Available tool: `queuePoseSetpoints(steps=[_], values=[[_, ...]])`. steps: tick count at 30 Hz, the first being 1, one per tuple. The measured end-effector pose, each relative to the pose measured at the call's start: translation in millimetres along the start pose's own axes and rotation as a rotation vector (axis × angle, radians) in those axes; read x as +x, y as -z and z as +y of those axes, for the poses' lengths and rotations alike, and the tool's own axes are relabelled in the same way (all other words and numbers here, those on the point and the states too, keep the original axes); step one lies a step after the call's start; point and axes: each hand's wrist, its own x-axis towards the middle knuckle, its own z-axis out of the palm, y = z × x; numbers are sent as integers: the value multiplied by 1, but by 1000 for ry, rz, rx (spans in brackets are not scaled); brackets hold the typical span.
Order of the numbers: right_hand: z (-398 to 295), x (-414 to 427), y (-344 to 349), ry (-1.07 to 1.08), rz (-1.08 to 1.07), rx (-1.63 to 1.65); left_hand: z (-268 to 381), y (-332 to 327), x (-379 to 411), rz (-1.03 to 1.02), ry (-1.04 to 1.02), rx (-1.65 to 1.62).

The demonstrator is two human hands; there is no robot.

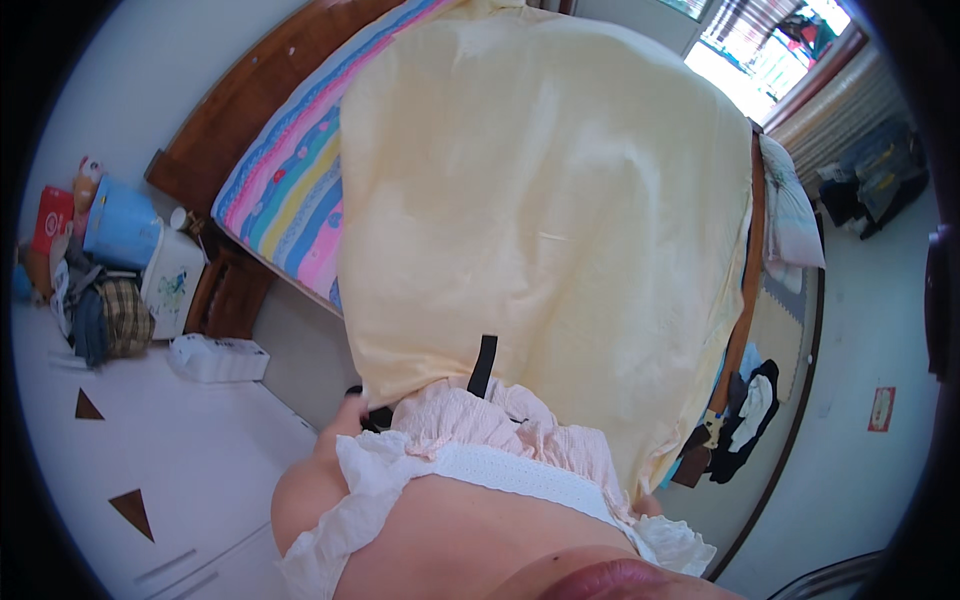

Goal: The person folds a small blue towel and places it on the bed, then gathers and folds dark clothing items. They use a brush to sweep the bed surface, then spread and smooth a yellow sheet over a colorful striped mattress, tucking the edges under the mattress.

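Note:
A large pale yellow quilt or bed cover (540, 225) is spread over the bed and comes down towards me at the front. My left hand (352, 412), blurred, grips its near left corner. At its near right corner is my right hand (647, 505), mostly hidden behind my clothing, with the cloth gathered at the fingers. Beyond the cover's left edge shows a striped, multicoloured bed sheet (300, 202). A black strap (484, 364) stands out against the cover in front of my chest.
A wooden headboard (262, 82) lines the left wall. On a white cabinet (210, 442) are a tissue pack (221, 358), a plaid bag (126, 319) and a blue box (124, 221). A pillow (787, 202) lies past the bed's wooden right edge (742, 322); clothes (750, 412) lie nearby.

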Motion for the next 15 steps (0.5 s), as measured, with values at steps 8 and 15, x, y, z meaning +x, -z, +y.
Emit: queuePoseSetpoints(steps=[8, 15], values=[[-242, 53, 123, 611, 525, 94, 369, 58, -164, 212, -1066, -418], [-356, -219, 188, 796, -647, 1822, 358, -108, -434, -413, -2242, 622]])
